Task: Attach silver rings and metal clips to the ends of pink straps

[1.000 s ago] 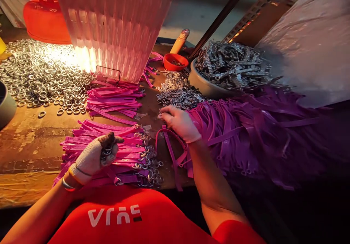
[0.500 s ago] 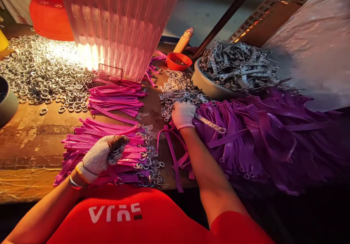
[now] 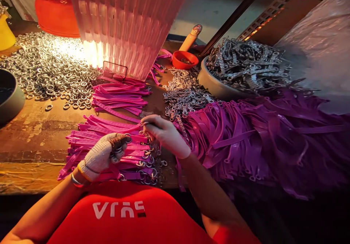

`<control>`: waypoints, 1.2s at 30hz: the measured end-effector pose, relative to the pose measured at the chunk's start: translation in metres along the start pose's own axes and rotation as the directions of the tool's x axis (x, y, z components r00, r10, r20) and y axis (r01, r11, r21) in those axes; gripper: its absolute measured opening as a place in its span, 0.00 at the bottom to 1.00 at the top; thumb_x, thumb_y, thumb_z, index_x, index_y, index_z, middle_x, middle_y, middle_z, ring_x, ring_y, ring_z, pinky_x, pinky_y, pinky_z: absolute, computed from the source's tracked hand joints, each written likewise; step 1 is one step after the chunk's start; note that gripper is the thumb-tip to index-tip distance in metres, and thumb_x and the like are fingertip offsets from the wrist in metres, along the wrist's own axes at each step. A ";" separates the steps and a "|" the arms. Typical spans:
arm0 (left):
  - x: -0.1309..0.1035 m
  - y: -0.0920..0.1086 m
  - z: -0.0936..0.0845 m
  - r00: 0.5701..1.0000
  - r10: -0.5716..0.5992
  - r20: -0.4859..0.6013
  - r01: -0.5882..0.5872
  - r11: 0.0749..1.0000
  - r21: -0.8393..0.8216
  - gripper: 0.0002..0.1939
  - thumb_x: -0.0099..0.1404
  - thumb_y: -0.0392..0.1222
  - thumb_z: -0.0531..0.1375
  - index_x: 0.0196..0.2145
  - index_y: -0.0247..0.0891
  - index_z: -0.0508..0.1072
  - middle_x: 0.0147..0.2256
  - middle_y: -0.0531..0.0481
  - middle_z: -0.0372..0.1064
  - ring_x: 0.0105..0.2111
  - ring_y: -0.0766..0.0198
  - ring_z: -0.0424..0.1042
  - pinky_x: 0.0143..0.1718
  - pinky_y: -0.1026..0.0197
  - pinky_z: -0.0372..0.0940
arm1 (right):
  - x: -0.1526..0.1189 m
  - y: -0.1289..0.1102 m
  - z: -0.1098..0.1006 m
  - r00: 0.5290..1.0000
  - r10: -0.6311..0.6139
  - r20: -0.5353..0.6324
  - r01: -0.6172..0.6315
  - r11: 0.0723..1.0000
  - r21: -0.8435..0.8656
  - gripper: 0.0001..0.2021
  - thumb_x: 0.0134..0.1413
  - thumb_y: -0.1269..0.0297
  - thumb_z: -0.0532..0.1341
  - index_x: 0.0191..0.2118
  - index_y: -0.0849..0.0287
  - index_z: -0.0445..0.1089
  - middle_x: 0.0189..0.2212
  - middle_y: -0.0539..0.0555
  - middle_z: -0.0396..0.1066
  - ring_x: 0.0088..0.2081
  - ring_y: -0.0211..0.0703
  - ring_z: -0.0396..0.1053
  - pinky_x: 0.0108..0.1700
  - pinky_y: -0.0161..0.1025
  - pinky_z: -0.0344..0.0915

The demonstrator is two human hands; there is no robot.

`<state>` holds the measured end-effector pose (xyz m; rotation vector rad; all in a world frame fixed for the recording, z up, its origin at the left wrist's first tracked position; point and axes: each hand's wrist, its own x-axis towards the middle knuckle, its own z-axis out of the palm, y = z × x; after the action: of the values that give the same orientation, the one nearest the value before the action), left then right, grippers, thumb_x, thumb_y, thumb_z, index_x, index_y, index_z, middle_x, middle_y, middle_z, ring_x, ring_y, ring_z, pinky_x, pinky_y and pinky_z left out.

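Observation:
My left hand (image 3: 105,154), in a stained white knit glove, is closed around several metal rings (image 3: 117,153) above a row of pink straps (image 3: 90,136). Metal rings and clips hang at the right ends of those straps. My right hand (image 3: 165,132), in a thin white glove, pinches the end of a pink strap (image 3: 131,129) at the upper right of the row. Beyond it lies a second bundle of pink straps (image 3: 120,96). Right of my right hand spreads a large heap of purple straps (image 3: 232,138).
Loose metal rings (image 3: 58,72) are heaped under a red lamp (image 3: 56,12) at the left, near a grey bowl (image 3: 18,101). A corrugated panel (image 3: 128,25) stands behind. Metal clips (image 3: 183,94) lie near a small red bowl (image 3: 180,64) and a full grey basin (image 3: 210,81).
My right hand has moved left from the metal clips to the row of pink straps and now pinches a strap end. My left hand still holds the rings. The view has shifted slightly.

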<state>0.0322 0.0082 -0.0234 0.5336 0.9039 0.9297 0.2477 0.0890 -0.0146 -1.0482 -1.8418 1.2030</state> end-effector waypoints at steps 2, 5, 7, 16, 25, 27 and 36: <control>-0.002 0.000 0.001 0.999 -0.033 0.025 0.033 0.999 -0.008 0.13 0.62 0.49 0.65 0.31 0.35 0.71 0.19 0.59 0.56 0.15 0.75 0.51 0.13 0.70 0.46 | -0.011 -0.008 0.018 0.989 -0.140 0.050 0.147 0.973 -0.177 0.12 0.64 0.64 0.57 0.51 0.55 0.70 0.42 0.53 0.74 0.38 0.40 0.71 0.41 0.38 0.68; -0.005 0.001 -0.001 0.993 -0.117 0.025 0.116 0.992 0.040 0.16 0.63 0.50 0.63 0.26 0.37 0.66 0.18 0.58 0.55 0.14 0.75 0.50 0.13 0.69 0.44 | -0.019 -0.013 0.033 0.918 -0.317 0.236 0.392 0.811 -0.435 0.17 0.63 0.73 0.56 0.57 0.57 0.66 0.46 0.57 0.73 0.45 0.45 0.70 0.47 0.41 0.66; -0.007 0.001 -0.002 0.989 -0.149 0.017 0.146 0.980 0.137 0.19 0.65 0.52 0.61 0.25 0.37 0.65 0.16 0.58 0.55 0.13 0.74 0.50 0.13 0.69 0.44 | -0.020 -0.014 0.036 0.879 -0.347 0.328 0.475 0.701 -0.531 0.16 0.64 0.74 0.56 0.55 0.57 0.67 0.42 0.57 0.72 0.41 0.45 0.69 0.44 0.41 0.64; -0.015 0.007 0.007 0.993 0.117 0.032 -0.119 0.881 0.457 0.21 0.65 0.59 0.62 0.29 0.38 0.66 0.18 0.58 0.58 0.15 0.73 0.52 0.15 0.68 0.48 | -0.030 -0.028 0.029 0.924 -0.279 0.261 0.381 0.726 -0.572 0.09 0.66 0.65 0.57 0.36 0.59 0.74 0.28 0.53 0.73 0.31 0.40 0.66 0.35 0.37 0.56; -0.007 0.017 0.021 0.995 -0.058 0.081 0.037 0.970 0.239 0.21 0.66 0.56 0.60 0.24 0.38 0.63 0.17 0.58 0.53 0.14 0.74 0.48 0.13 0.69 0.45 | -0.051 -0.018 0.058 0.964 -0.223 -0.146 0.143 0.894 -0.424 0.12 0.64 0.58 0.57 0.41 0.57 0.75 0.28 0.53 0.75 0.31 0.42 0.69 0.36 0.38 0.61; 0.008 0.025 0.023 0.990 -0.093 0.109 0.067 0.973 0.219 0.20 0.64 0.55 0.61 0.24 0.38 0.63 0.17 0.58 0.52 0.14 0.74 0.46 0.13 0.68 0.44 | -0.049 -0.016 0.057 0.975 -0.073 -0.210 0.024 0.974 -0.227 0.11 0.63 0.55 0.59 0.38 0.55 0.75 0.26 0.49 0.73 0.29 0.40 0.67 0.34 0.36 0.62; 0.146 0.055 0.008 0.957 0.232 0.172 -0.205 0.124 0.971 0.06 0.59 0.41 0.65 0.31 0.34 0.78 0.25 0.49 0.70 0.27 0.63 0.67 0.30 0.63 0.59 | -0.031 0.003 0.013 0.908 0.186 -0.377 -0.141 0.980 0.143 0.13 0.66 0.55 0.56 0.47 0.55 0.73 0.32 0.49 0.74 0.34 0.40 0.68 0.39 0.36 0.65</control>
<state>0.0562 0.1612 -0.0412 1.9014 1.4524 0.4302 0.2504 0.0571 -0.0249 -1.2923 -1.3859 1.0843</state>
